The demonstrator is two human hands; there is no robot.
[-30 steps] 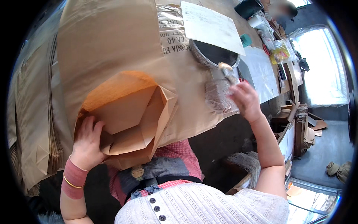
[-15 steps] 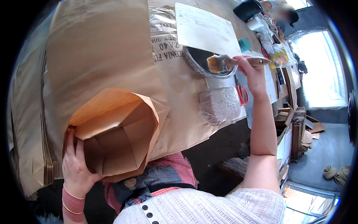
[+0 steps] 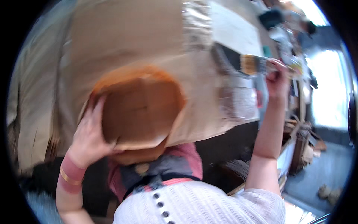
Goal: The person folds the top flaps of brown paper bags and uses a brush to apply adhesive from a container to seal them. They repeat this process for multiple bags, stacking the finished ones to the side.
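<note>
My left hand (image 3: 89, 134) grips the near left rim of a brown paper bag (image 3: 143, 110), its fingers along the side and the thumb at the front edge. The bag's wide mouth faces me and shows its folded inside. At the right, my right hand (image 3: 278, 76) is closed round the handle of a paintbrush (image 3: 250, 65). The pale bristles point left, over the rim of a round container (image 3: 223, 61) with dark contents. Motion blurs both hands somewhat.
Flat brown paper sacks (image 3: 126, 33) cover the table, with a stack of folded paper bags (image 3: 35, 108) at the left. A white board (image 3: 235, 28) lies behind the container. Nearer sits a plastic-wrapped block (image 3: 244, 102) beside red-handled scissors (image 3: 259, 98). Another person (image 3: 296, 18) is at the far right.
The whole view has shifted, so the table appears further right. The bag's mouth has opened wider and rounder. Both hands keep their holds, and the brush stays near the container.
</note>
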